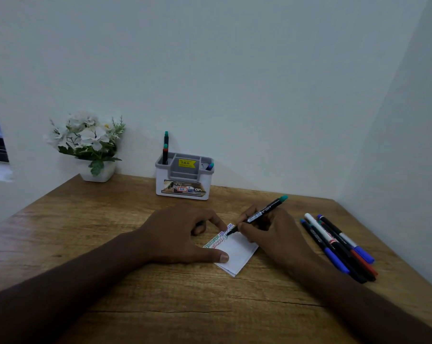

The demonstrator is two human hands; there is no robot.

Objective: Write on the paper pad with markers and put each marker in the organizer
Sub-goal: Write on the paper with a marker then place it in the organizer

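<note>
I see the right hand (272,234) fingers grasping a green-capped marker (259,214), tip on the paper pad (237,252) mid-bench; left hand (185,234) fingers relaxed, pinning the pad. Organizer (183,178) at the wall.

A small white paper pad (237,252) with coloured scribbled lines lies before the white-and-grey plastic organizer (183,178), which holds three markers. A green-capped black marker (259,214) touches the pad, tilted; loose markers (339,247) lie right of it.
</note>
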